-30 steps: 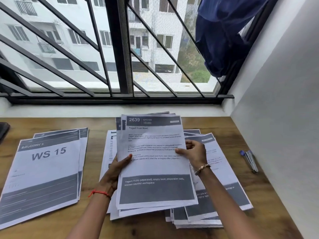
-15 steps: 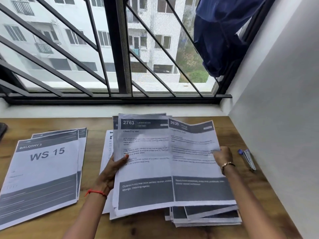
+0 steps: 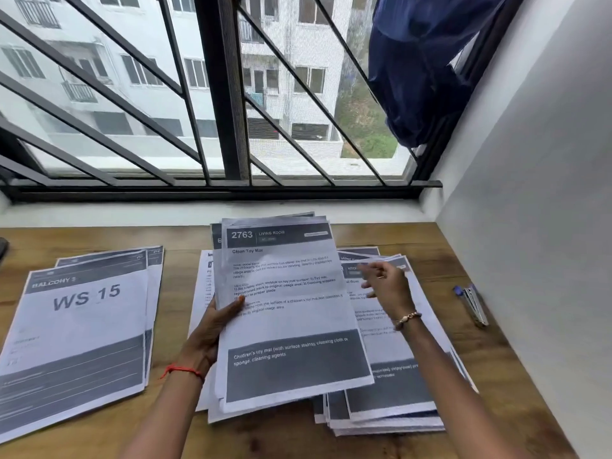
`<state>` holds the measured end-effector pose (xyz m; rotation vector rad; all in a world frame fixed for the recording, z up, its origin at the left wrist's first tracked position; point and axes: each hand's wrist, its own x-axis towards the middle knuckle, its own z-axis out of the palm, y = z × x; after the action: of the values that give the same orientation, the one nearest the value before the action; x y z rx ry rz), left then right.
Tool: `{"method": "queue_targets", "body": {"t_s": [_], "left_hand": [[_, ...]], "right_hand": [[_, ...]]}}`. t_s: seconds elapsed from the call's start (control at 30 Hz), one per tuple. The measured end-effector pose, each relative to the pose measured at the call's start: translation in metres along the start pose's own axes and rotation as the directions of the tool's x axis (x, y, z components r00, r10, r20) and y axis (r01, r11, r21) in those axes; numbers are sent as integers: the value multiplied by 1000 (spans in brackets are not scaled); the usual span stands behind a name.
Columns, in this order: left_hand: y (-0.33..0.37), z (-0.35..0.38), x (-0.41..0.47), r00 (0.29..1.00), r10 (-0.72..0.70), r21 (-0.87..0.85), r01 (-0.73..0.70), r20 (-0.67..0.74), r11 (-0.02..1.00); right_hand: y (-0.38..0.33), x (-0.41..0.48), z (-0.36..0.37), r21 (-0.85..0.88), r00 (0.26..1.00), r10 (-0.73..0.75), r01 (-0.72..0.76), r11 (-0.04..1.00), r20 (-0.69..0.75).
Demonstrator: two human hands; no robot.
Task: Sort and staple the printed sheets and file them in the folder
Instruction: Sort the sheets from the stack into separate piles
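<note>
Seemingly several banded sheets [image 3: 291,313], topmost headed 2763.

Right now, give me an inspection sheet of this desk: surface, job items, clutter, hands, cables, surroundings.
Surface: wooden table, mostly under paper.
Job's things: held sheets, page 2763 on top; right pile; left pile headed WS 15; stapler near the wall; no folder seen.
Clutter: dark object at the left edge, cut off, unidentifiable.
Hands: left hand grips the held sheets; right hand open over the right pile, holding nothing.
Cables: nothing seen.
Surroundings: barred window, blue cloth hanging, white wall on the right.
</note>
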<state>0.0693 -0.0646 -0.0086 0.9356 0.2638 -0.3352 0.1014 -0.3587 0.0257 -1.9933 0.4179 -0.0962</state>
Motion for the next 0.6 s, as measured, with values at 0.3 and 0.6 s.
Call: {"method": "queue_targets", "body": {"t_s": [0.3, 0.6], "left_hand": [[-7, 6, 0, 1000, -17, 1, 17, 14, 1000], [-10, 2, 2, 1000, -14, 5, 14, -5, 1000]], "right_hand": [[-3, -2, 25, 175, 979, 162, -182, 968, 120], [7, 10, -6, 45, 991, 128, -130, 991, 47]]}}
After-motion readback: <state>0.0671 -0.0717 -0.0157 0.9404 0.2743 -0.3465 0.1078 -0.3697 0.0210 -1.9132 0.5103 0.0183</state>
